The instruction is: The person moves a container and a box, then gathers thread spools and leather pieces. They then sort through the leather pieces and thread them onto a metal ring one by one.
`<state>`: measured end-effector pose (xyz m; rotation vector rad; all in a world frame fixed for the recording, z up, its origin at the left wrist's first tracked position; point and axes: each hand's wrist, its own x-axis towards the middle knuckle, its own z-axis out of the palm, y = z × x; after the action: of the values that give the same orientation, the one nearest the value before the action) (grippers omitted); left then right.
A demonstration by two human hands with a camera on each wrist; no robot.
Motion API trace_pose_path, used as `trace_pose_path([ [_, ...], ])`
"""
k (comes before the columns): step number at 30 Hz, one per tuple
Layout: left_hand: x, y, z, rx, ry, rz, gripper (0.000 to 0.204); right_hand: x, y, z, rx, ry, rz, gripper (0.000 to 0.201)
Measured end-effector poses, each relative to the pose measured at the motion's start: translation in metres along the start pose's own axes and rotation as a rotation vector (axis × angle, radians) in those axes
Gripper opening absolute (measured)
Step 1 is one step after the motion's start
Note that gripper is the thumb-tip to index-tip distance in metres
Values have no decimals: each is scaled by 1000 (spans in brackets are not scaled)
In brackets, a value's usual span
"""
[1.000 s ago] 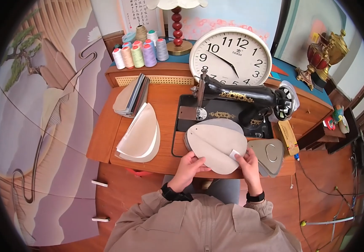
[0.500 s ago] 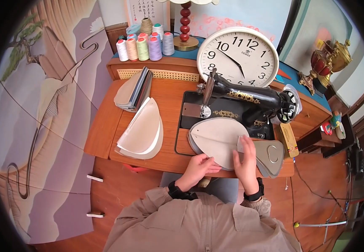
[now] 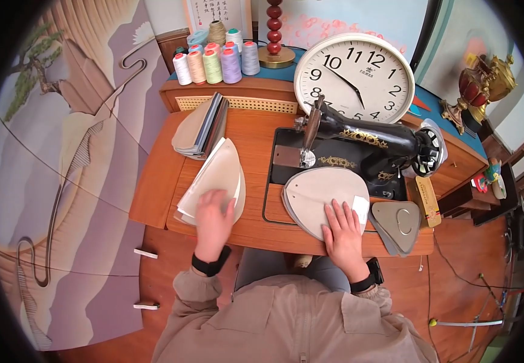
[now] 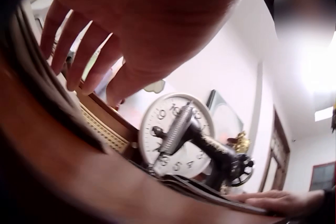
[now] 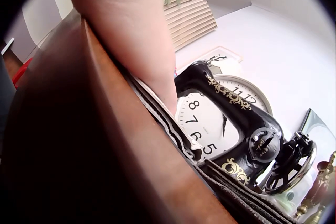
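Observation:
In the head view a stack of rounded beige-grey fabric pieces lies in front of the sewing machine. My right hand rests on it with fingers spread flat, beside a small white slip at the stack's right edge. To the left, my left hand hovers over a pile of half-oval beige and white pieces, overlapping its near part. The left wrist view shows this hand's fingers apart and extended, with nothing between them.
Several darker pieces stand stacked at the back left. Grey triangular pieces with a metal ring lie at the right, near a yellow box. Thread spools and a round clock stand behind.
The right hand let go of the white slip and settled flat on the rounded stack, which now lies on the table. The left hand left that stack and moved left to the half-oval pile.

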<state>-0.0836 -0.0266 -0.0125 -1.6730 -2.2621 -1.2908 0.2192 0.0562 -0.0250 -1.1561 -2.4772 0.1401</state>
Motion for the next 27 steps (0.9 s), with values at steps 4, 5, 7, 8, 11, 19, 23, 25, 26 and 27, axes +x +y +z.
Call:
trace_pose_path([
  [4, -1, -20, -1, 118, -32, 35, 22, 0, -1, 1, 9, 3, 10, 49],
  [5, 0, -17, 1, 163, -40, 49, 22, 0, -1, 1, 11, 8, 8, 49],
  [7, 2, -12, 2, 211, -47, 64, 23, 0, -1, -1, 16, 15, 5, 49],
  [8, 4, -8, 2, 254, -73, 55, 22, 0, -1, -2, 25, 15, 9, 48],
  [11, 6, -2, 1, 333, -113, 49, 20, -1, 0, -2, 42, 24, 13, 48],
  [19, 14, -18, -5, 241, -24, 33, 12, -3, 4, 0, 71, 84, -7, 48],
  [23, 19, -22, -18, 29, -73, -152, 17, -5, 5, 1, 80, 101, -13, 47],
  [25, 20, -33, -20, -18, -64, -266, 22, -5, 6, 1, 85, 113, -18, 47],
  [26, 22, -30, -21, -14, -64, -260, 22, -6, 6, 1, 100, 121, -21, 47],
  [27, 25, -26, -20, -124, 42, -296, 24, -6, 7, 1, 114, 130, -23, 47],
])
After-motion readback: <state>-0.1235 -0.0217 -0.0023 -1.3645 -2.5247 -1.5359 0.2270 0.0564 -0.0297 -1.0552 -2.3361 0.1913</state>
